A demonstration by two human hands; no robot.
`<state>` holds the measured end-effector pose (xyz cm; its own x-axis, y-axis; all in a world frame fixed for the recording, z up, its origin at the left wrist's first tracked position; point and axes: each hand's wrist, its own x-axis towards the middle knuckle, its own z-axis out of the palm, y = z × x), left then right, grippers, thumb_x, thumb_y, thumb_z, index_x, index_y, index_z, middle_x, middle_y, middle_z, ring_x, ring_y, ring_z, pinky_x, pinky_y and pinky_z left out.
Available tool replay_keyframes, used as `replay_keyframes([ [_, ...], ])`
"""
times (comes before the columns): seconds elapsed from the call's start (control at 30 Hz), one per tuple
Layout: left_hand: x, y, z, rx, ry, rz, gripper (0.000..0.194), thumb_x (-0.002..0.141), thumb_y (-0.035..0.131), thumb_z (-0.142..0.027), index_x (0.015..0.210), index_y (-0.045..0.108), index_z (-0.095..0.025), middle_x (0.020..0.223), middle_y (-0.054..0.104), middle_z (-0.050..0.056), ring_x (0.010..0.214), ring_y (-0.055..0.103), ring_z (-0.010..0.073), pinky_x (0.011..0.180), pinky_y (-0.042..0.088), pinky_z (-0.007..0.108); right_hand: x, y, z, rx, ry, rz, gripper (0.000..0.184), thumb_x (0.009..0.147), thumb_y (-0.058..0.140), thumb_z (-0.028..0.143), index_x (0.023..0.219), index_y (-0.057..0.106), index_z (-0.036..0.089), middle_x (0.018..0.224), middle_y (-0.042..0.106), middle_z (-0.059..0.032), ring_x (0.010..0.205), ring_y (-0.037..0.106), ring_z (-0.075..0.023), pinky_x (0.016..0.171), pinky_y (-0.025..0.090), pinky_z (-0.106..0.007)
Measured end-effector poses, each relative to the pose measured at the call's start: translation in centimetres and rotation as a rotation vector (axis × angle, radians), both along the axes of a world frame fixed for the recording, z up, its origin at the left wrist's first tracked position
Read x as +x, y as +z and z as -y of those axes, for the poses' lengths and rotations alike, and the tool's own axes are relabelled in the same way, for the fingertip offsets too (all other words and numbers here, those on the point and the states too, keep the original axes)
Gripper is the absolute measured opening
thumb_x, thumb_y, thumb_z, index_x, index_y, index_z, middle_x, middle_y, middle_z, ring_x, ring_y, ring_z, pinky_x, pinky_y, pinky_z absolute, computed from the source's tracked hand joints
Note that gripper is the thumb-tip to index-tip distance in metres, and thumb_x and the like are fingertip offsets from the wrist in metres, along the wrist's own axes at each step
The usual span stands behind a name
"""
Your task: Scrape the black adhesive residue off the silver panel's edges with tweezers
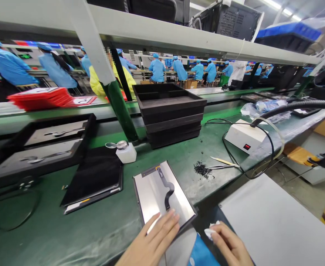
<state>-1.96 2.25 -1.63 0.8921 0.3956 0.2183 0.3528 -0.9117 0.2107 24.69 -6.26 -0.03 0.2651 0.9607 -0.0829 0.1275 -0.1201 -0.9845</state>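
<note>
A display panel (153,192) lies silver back up at the front edge of the green bench, with a dark ribbon cable (168,186) curving across it. My left hand (153,240) rests on the panel's near end, fingers stretched out flat over the end of the cable. Off the bench edge to the right, my right hand (230,244) pinches a crumpled white wipe (212,231) between thumb and fingers. Behind the panel stands a white dispenser bottle (127,153) with its metal lid flipped up. Dark panels (95,175) lie stacked to the left.
Black trays (173,125) are piled at the back; another tray (87,135) at left holds panels. Right of the panel are black scraps (202,169), tweezers (223,167) and a yellow-handled blade (223,160). A white box (244,136) with a hose and cables stands beyond.
</note>
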Motion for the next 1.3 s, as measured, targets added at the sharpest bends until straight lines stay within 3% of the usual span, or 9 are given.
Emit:
replay_keyframes([
  [0.07,-0.7,1.4,-1.2,0.231,-0.001,-0.208,0.079,0.089,0.064,-0.036,0.155,0.025,-0.015,0.156,0.038,0.011,0.144,0.032,0.0296,0.120,0.020,0.048,1.0,0.3,-0.3,0.068,-0.022,0.154,0.039,0.089,0.057,0.057,0.075,0.070,0.023,0.082,0.061,-0.0033,0.068,0.060,-0.0177,0.061,0.049,-0.023],
  [0.17,-0.4,3.2,-1.8,0.429,-0.085,-0.240,0.064,0.090,0.056,-0.020,0.151,0.037,-0.017,0.158,0.035,0.003,0.148,0.024,0.0219,0.122,0.017,0.044,2.0,0.3,-0.6,0.093,0.003,0.301,0.037,0.094,0.052,0.051,0.077,0.068,0.023,0.093,0.066,-0.0053,0.063,0.062,-0.0163,0.058,0.050,-0.022],
  [0.27,1.0,4.0,-1.6,0.522,-0.098,-0.156,0.047,0.097,0.048,-0.027,0.144,0.049,-0.018,0.158,0.035,0.003,0.149,0.020,0.0222,0.121,0.022,0.043,2.4,0.0,-0.7,0.096,0.016,0.378,0.037,0.096,0.050,0.050,0.079,0.068,0.023,0.070,0.068,-0.0010,0.059,0.065,-0.0170,0.057,0.052,-0.020],
  [0.33,2.1,3.7,-1.5,0.571,-0.078,-0.121,0.043,0.100,0.045,-0.031,0.140,0.053,-0.017,0.156,0.038,0.006,0.147,0.025,0.0242,0.119,0.023,0.043,2.4,-0.2,-0.7,0.109,-0.010,0.447,0.034,0.096,0.050,0.049,0.083,0.069,0.024,0.060,0.067,0.0024,0.055,0.065,-0.0161,0.054,0.052,-0.018],
  [0.5,5.4,1.2,-1.6,0.694,-0.114,-0.013,0.044,0.100,0.043,-0.035,0.134,0.057,-0.010,0.148,0.047,0.015,0.132,0.048,0.0280,0.119,0.021,0.048,2.2,-0.7,-1.1,0.204,-0.167,0.710,0.027,0.100,0.047,0.044,0.097,0.068,0.026,0.080,0.076,0.0008,0.051,0.066,-0.0136,0.052,0.052,-0.017],
  [0.7,8.2,1.1,-2.6,0.656,-0.205,0.016,0.039,0.095,0.049,-0.026,0.126,0.061,-0.006,0.139,0.055,0.019,0.127,0.053,0.0303,0.117,0.022,0.050,2.1,-0.7,-1.7,0.289,-0.134,0.879,0.032,0.104,0.037,0.035,0.096,0.066,0.026,0.074,0.068,0.0001,0.064,0.070,-0.0132,0.056,0.053,-0.015],
  [0.9,9.0,0.5,-3.2,0.546,-0.173,0.041,0.044,0.094,0.049,-0.025,0.131,0.056,-0.004,0.142,0.053,0.020,0.129,0.051,0.0305,0.115,0.028,0.046,2.1,-0.6,-2.4,0.322,-0.170,1.015,0.028,0.104,0.038,0.029,0.100,0.065,0.025,0.081,0.070,-0.0026,0.070,0.071,-0.0153,0.057,0.052,-0.018],
  [1.1,9.4,-0.3,-3.5,0.583,-0.176,0.138,0.034,0.093,0.049,-0.019,0.122,0.062,-0.006,0.132,0.062,0.017,0.124,0.056,0.0275,0.121,0.011,0.051,1.6,-0.1,-3.1,0.361,-0.139,1.165,0.032,0.105,0.036,0.024,0.100,0.067,0.022,0.080,0.071,-0.0025,0.068,0.069,-0.0144,0.057,0.050,-0.020],
  [1.3,9.6,-0.3,-3.6,0.599,-0.173,0.180,0.030,0.094,0.049,-0.019,0.117,0.064,-0.006,0.129,0.064,0.017,0.118,0.061,0.0260,0.122,0.011,0.052,1.4,-0.2,-3.5,0.361,-0.135,1.306,0.039,0.106,0.030,0.023,0.102,0.069,0.021,0.080,0.071,-0.0026,0.065,0.066,-0.0145,0.055,0.046,-0.023],
])
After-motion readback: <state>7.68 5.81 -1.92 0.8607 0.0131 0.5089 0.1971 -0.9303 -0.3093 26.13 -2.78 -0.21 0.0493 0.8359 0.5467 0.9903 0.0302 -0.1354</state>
